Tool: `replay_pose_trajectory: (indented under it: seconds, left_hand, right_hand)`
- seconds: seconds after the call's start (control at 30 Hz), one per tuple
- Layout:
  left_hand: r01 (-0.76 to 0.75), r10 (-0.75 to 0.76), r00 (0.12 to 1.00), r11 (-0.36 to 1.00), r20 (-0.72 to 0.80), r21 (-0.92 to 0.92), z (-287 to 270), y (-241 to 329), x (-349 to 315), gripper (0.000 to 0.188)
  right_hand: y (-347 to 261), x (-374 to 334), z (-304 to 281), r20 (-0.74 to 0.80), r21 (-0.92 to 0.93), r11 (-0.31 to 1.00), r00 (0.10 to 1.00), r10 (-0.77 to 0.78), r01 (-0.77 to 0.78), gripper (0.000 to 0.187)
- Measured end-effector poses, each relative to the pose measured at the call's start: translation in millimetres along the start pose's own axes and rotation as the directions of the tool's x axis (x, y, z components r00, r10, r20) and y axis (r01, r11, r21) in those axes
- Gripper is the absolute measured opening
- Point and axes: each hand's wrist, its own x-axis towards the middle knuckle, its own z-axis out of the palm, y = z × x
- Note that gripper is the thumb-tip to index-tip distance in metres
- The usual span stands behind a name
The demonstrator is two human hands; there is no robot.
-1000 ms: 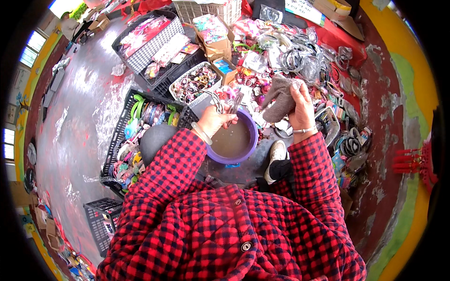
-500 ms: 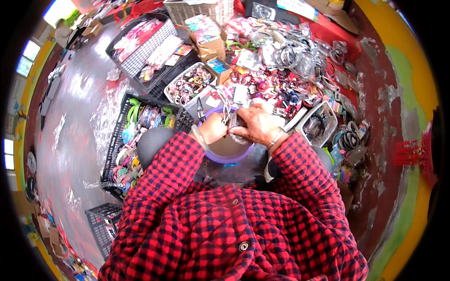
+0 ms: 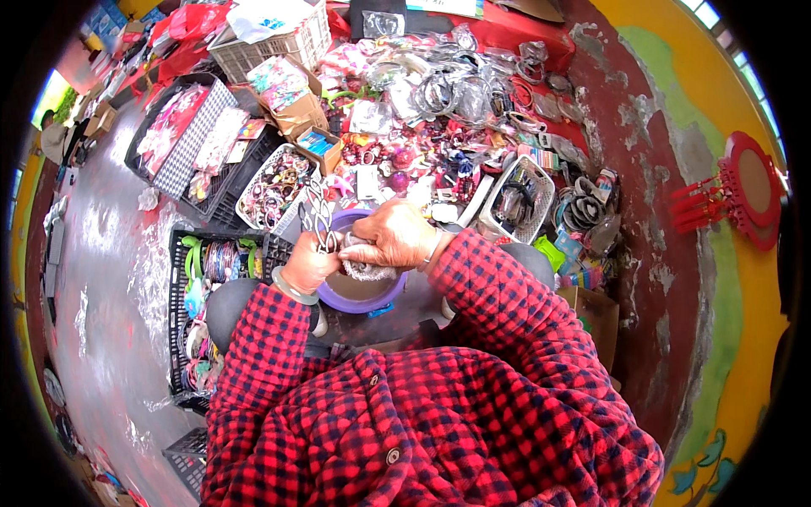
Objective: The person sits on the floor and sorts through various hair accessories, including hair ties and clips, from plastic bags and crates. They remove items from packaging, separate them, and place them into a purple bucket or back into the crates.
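Closed around the lower end of a silvery, chain-patterned hair band (image 3: 316,208) is my left hand (image 3: 307,267); the band's loop stands up beyond the fingers. My right hand (image 3: 399,237) grips a crumpled greyish cloth (image 3: 368,271), pressed against the band's end beside my left fingers. The exact contact is partly hidden by the fingers. Both hands are over a purple basin (image 3: 356,305) of murky, brownish liquid, between my knees.
A black crate (image 3: 176,308) of hair bands stands at left. Ahead are a white basket (image 3: 242,205) of hair ties, a small cardboard box (image 3: 319,145) and piled accessories (image 3: 456,93). A white basket (image 3: 545,190) sits at right, near the wall (image 3: 650,211).
The view has swung right, so the scene sits further left. My hands still hold the hair band and cloth over the basin; more of the cloth shows below my right fingers.
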Motion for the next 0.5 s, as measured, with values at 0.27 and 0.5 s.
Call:
replay_pose_trajectory:
  seconds: [0.27,0.5]
  left_hand:
    - [0.115,-0.103,0.990,0.986,0.099,-0.123,-21.0,18.8,-12.2,0.015]
    - [0.076,-0.020,0.979,0.960,0.204,-0.271,-30.5,18.2,-14.8,0.015]
  right_hand:
    - [19.2,-3.8,-19.7,0.095,0.229,0.972,0.995,0.024,-0.045,0.042]
    - [16.1,-2.9,-39.4,0.300,0.664,0.681,0.944,0.135,-0.308,0.042]
